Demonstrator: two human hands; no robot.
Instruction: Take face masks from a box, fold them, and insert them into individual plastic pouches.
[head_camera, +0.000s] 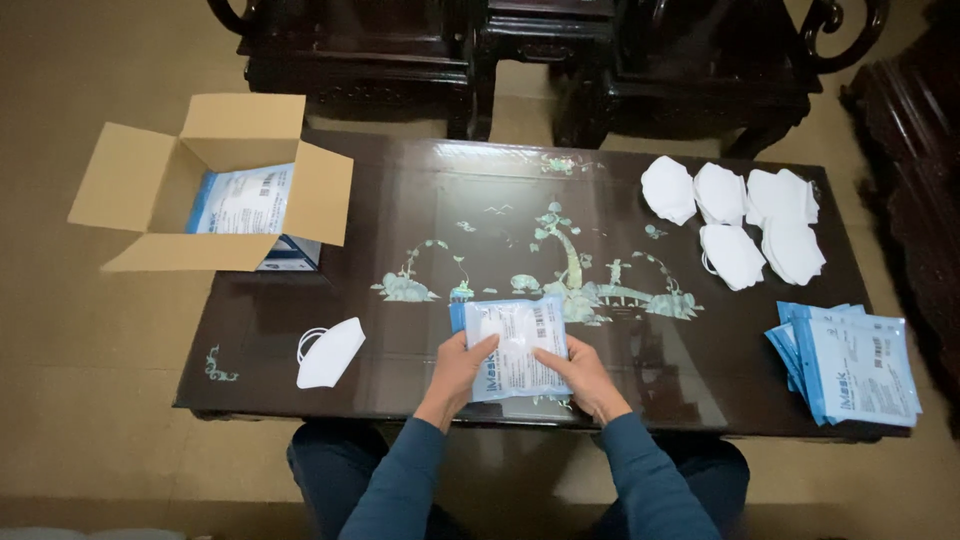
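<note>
Upright, lengthwise: mask packet (515, 348) between hands

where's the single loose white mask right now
In the head view, the loose mask lies on the table's left front, left of the left hand, below the cardboard box.

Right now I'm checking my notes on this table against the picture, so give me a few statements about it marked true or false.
1. Both hands, left hand and right hand, hold one blue and white packet. True.
2. The cardboard box is closed. False: its flaps are open, with packets inside.
3. A single white mask lies left of the hands. True.
4. The stack of packets sits at the table's left end. False: right end.
</note>
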